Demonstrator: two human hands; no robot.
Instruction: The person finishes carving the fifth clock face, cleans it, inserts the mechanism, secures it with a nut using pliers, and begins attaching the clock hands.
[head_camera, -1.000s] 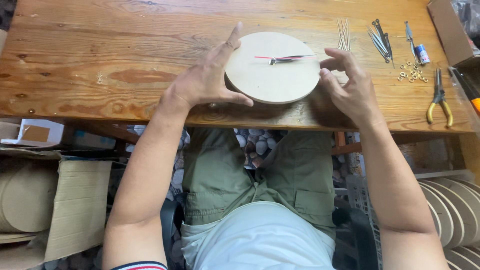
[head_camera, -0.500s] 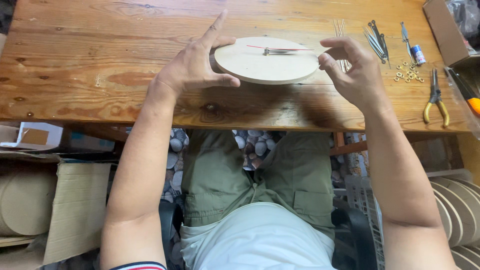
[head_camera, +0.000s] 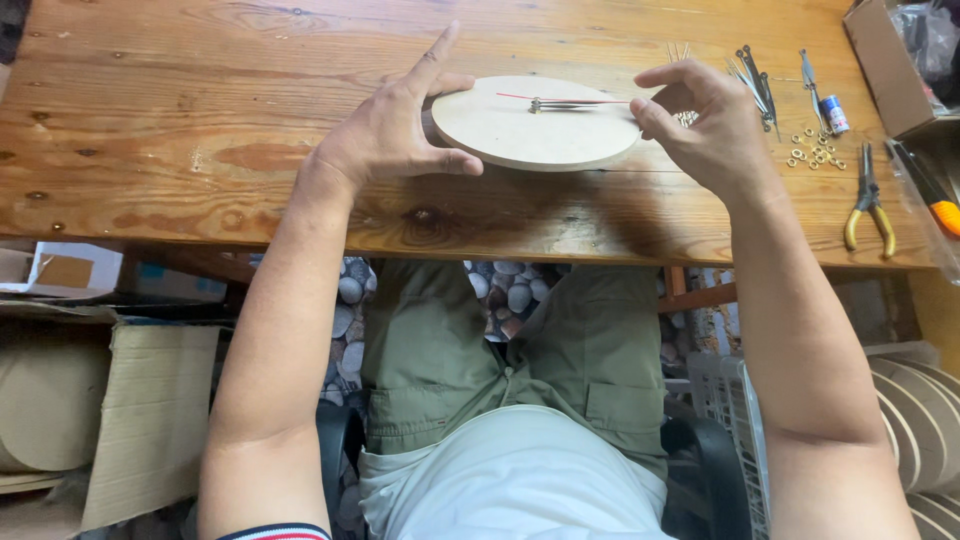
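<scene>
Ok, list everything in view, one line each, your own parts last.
clock disc: one, pale wood, held tilted above the table
clock hands: dark with one red, at the disc's middle
table: one, brown wood
pliers: one, yellow handles, right on the table
nuts: a scatter, brass, above the pliers
cardboard box: one, brown, top right
spare discs: a stack, pale, low right
left hand: grip on the disc's left edge
right hand: fingers at the disc's right edge
</scene>
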